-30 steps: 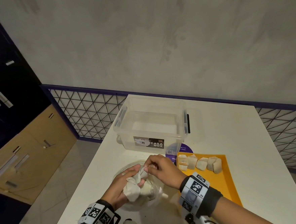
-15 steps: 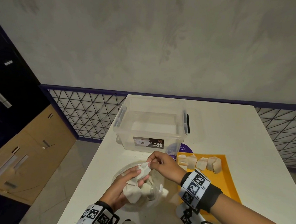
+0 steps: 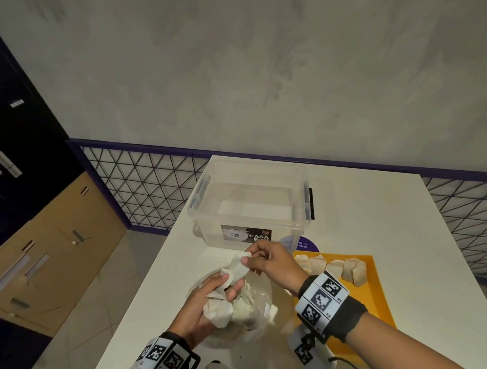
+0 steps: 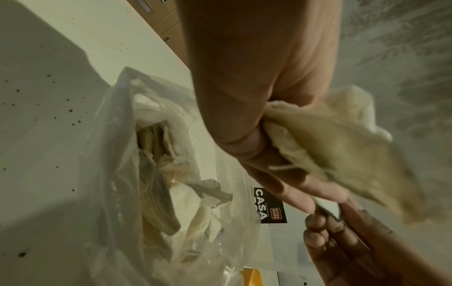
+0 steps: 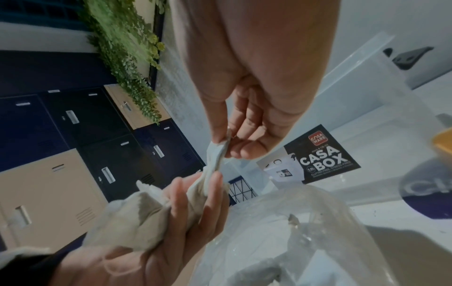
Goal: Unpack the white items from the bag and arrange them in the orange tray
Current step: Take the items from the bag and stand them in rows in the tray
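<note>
A crumpled white cloth item (image 3: 219, 308) sits in my left hand (image 3: 207, 299), just above the clear plastic bag (image 3: 259, 301) on the table. My right hand (image 3: 259, 258) pinches the upper end of the same cloth (image 5: 216, 154) between thumb and fingertips and holds it up from the left hand (image 5: 176, 218). Inside the open bag (image 4: 137, 154) lie more white items (image 4: 156, 209). The orange tray (image 3: 371, 296) lies to the right, with several folded white items (image 3: 353, 270) in a row along its far edge.
A clear lidless storage box (image 3: 252, 204) with a black label stands behind the bag. A purple round sticker (image 3: 308, 244) lies between box and tray. The white table (image 3: 398, 231) has its left edge close to the bag; wire fencing and lockers lie beyond.
My right hand has lifted up and away from the left, drawing one end of the white cloth upward. My left hand keeps hold of the bunched lower part.
</note>
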`<control>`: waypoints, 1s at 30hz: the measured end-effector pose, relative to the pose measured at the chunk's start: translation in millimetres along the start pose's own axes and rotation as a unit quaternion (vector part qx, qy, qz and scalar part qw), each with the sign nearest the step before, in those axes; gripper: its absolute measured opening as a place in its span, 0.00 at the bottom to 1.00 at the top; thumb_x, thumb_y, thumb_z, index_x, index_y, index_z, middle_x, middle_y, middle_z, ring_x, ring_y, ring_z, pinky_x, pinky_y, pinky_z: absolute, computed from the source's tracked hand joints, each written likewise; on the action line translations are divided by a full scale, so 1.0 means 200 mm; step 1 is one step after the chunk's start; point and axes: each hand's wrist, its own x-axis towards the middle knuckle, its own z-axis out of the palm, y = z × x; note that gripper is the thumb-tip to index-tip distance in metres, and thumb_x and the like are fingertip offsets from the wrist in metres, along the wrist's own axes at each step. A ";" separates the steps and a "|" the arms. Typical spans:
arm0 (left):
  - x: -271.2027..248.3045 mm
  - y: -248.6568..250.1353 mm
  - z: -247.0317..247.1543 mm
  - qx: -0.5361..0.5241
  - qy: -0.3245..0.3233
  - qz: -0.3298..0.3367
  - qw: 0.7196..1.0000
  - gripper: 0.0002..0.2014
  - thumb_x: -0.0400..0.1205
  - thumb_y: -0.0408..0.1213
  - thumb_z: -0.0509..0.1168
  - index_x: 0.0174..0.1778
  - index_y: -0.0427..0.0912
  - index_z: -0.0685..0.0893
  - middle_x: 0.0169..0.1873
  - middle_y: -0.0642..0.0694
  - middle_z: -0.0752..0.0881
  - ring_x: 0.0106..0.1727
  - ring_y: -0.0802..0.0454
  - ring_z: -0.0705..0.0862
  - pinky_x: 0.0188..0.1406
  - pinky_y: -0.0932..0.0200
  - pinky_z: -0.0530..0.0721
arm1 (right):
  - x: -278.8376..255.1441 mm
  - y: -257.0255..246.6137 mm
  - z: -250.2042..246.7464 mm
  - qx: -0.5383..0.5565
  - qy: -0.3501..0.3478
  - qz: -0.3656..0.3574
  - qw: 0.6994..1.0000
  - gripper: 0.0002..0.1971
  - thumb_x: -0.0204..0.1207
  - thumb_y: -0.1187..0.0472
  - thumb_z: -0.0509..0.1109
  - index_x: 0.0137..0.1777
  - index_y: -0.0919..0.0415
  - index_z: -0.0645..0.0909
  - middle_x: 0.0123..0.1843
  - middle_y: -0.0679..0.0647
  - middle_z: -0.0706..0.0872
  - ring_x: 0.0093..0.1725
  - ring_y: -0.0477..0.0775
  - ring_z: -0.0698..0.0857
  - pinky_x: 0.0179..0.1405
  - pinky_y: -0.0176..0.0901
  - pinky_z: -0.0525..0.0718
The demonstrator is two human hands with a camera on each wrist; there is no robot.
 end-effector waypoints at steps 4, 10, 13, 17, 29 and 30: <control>-0.02 0.01 0.01 -0.011 -0.008 -0.012 1.000 0.17 0.83 0.29 0.60 0.67 0.31 0.77 0.58 0.34 0.88 0.65 0.41 0.84 0.54 0.54 0.87 | -0.01 -0.04 -0.02 0.002 0.003 -0.012 1.000 0.01 0.74 0.66 0.71 0.44 0.64 0.83 0.34 0.53 0.83 0.28 0.38 0.80 0.30 0.29 0.79; -0.03 0.01 0.00 0.003 0.033 -0.020 0.999 0.16 0.85 0.29 0.58 0.68 0.30 0.75 0.51 0.30 0.89 0.58 0.43 0.84 0.40 0.56 0.85 | -0.03 -0.16 -0.05 -0.140 -0.004 -0.095 0.986 0.08 0.73 0.61 0.73 0.49 0.61 0.89 0.44 0.43 0.85 0.45 0.37 0.79 0.52 0.29 0.73; -0.01 -0.01 -0.04 0.015 0.047 0.002 0.999 0.21 0.84 0.27 0.61 0.73 0.28 0.71 0.65 0.30 0.81 0.61 0.40 0.87 0.33 0.57 0.90 | -0.05 -0.18 -0.05 -0.251 -0.004 -0.132 0.959 0.09 0.76 0.57 0.71 0.52 0.55 0.89 0.50 0.44 0.84 0.53 0.42 0.71 0.58 0.34 0.68; -0.01 -0.01 -0.06 0.031 0.046 0.005 0.998 0.19 0.83 0.28 0.61 0.71 0.29 0.74 0.66 0.31 0.81 0.55 0.43 0.89 0.34 0.56 0.89 | -0.06 -0.18 -0.04 -0.282 -0.009 -0.123 0.951 0.10 0.77 0.55 0.69 0.54 0.53 0.88 0.54 0.49 0.86 0.57 0.49 0.72 0.58 0.40 0.69; 0.03 -0.01 -0.06 0.134 0.061 -0.008 0.989 0.09 0.84 0.31 0.62 0.58 0.31 0.79 0.44 0.36 0.87 0.31 0.50 0.90 0.29 0.60 0.88 | -0.16 -0.17 -0.30 -0.308 0.039 -0.053 0.949 0.05 0.80 0.59 0.65 0.49 0.53 0.83 0.46 0.52 0.87 0.44 0.47 0.83 0.46 0.36 0.79; 0.03 -0.01 -0.06 0.131 0.056 -0.008 0.990 0.10 0.85 0.32 0.62 0.58 0.30 0.79 0.41 0.37 0.87 0.31 0.50 0.90 0.28 0.62 0.87 | -0.17 -0.16 -0.36 -0.311 0.037 -0.033 0.949 0.04 0.80 0.60 0.65 0.48 0.53 0.81 0.46 0.53 0.87 0.46 0.50 0.84 0.49 0.41 0.81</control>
